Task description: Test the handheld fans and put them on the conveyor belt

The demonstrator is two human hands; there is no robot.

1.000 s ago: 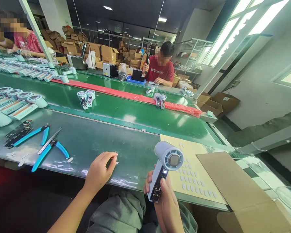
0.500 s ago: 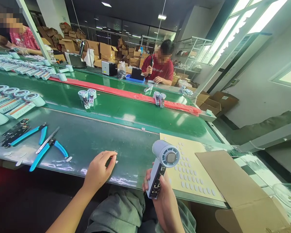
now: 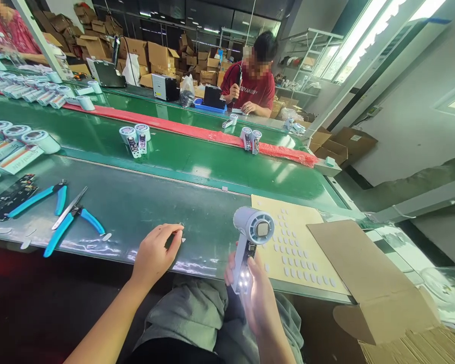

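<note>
Right hand [image 3: 260, 298] fingers wrapped round handheld fan [image 3: 250, 242] off table edge [image 3: 197, 278]; left hand [image 3: 155, 255] fingers pinching small sticker [image 3: 182, 239].

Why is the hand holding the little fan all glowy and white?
Head view: bright lights on the handle of the pale blue handheld fan wash out the right hand holding it; window glare whitens the top right, and straight edges bend toward the corners.

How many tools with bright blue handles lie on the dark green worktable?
2, side by side at the table's left: blue-handled pliers farther left beside a black circuit board, and blue-handled cutters nearer the person's left hand. None looks hidden.
</note>
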